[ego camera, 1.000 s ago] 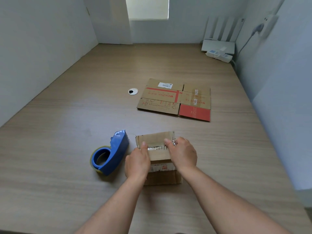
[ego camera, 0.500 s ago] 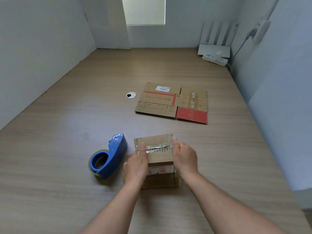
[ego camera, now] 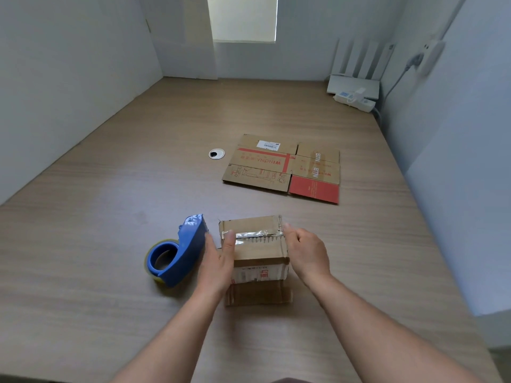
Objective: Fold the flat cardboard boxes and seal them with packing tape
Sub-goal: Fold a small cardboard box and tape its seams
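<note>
A small folded cardboard box stands on the wooden table near me, with a strip of clear tape across its top seam. My left hand holds its left side, thumb pressed on the tape's left end. My right hand cups the right side, fingers curled round the edge at the tape's right end. A blue tape dispenser lies just left of my left hand. Farther back lies a flat cardboard box with red print.
A round cable grommet sits left of the flat box. A white router and a power strip stand in the far right corner. White walls close in the table on the left, back and right.
My right hand has slid from the top of the box out to its right side. The left thumb stays on the tape. The view has shifted slightly.
</note>
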The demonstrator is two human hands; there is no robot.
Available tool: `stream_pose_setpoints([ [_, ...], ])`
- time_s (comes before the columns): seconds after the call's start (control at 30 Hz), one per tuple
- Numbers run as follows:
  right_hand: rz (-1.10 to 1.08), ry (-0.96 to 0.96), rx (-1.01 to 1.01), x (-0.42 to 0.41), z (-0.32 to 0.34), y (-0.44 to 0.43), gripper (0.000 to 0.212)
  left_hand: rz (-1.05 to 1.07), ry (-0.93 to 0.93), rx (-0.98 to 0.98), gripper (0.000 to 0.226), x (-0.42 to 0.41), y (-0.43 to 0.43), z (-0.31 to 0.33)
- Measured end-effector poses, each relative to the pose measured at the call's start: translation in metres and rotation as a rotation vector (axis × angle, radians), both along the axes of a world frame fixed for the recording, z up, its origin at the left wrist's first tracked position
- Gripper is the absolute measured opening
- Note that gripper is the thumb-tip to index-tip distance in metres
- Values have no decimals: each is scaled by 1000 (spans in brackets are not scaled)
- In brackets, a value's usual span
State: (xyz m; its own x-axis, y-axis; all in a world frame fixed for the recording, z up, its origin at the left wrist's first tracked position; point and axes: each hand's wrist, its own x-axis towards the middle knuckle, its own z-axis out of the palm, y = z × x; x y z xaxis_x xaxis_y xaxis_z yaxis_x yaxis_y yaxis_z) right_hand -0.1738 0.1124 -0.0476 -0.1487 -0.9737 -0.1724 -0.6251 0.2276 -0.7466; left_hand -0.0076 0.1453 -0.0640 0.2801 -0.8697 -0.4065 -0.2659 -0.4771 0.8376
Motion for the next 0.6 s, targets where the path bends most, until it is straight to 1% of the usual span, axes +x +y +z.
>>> stream_pose_setpoints([
  [0.03, 4, 37, 20, 1, 2, -1, 52, -10, -23, -53, 105, -1, 1, 1],
  [0.1, 31, 186, 68, 7, 5, -3, 54, -43, -12, -79, 102, -1, -2, -1],
  [0.13, 45, 262, 86, 11, 4, -4, 58, -46, -22, -72, 93, -3, -3, 1],
  [0.17, 51, 323, 99, 14, 3, -6, 62, -60, -68, -73, 79, -5, -4, 2],
  [0.2, 50, 363, 107, 17, 3, -7, 66, -73, -164, -59, 65, -7, -7, 4],
  [0.23, 48, 381, 115, 19, 1, -7, 68, -76, -276, -31, 57, -8, -10, 5],
  [0.27, 50, 384, 115, 20, 0, -8, 67, -59, -347, 2, 54, -9, -14, 7],
  [0.33, 76, 369, 93, 20, -3, -10, 58, -16, -416, 61, 64, -8, -19, 5],
  [0.43, 130, 286, 31, 17, -6, -11, 42, 15, -521, 116, 68, -7, -22, 2],
  [0.5, 130, 214, 0, 13, -8, -9, 43, 27, -509, 94, 69, -7, -21, -2],
  [0.53, 129, 189, -10, 11, -8, -9, 43, 35, -458, 86, 69, -7, -20, -5],
  [0.6, 145, 176, 7, 7, -8, -9, 43, 51, -262, 53, 71, -3, -18, -6],
])
